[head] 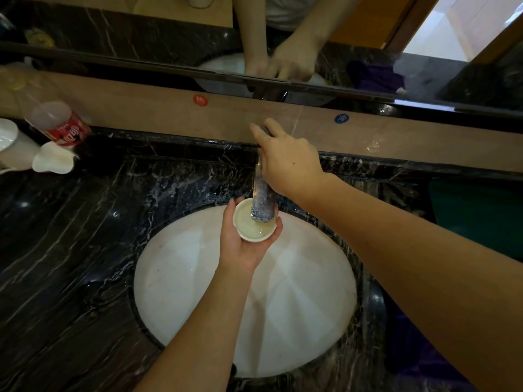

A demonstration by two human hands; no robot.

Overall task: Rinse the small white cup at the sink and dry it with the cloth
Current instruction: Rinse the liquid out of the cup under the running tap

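My left hand (243,244) cups the small white cup (252,223) from below, over the far rim of the white sink bowl (198,292). The cup stands upright right under the mouth of the chrome faucet spout (263,202) and has water in it. My right hand (285,157) is wrapped over the faucet handle at the back of the spout. A purple cloth (418,360) lies on the dark counter to the right of the sink, partly hidden by my right forearm.
The dark marble counter (70,264) surrounds the bowl. At far left stand a plastic bottle with a red label (59,125), a white scoop-shaped container (53,161) and a white cup (11,145). A mirror (169,29) runs along the back. A green object (481,210) lies at right.
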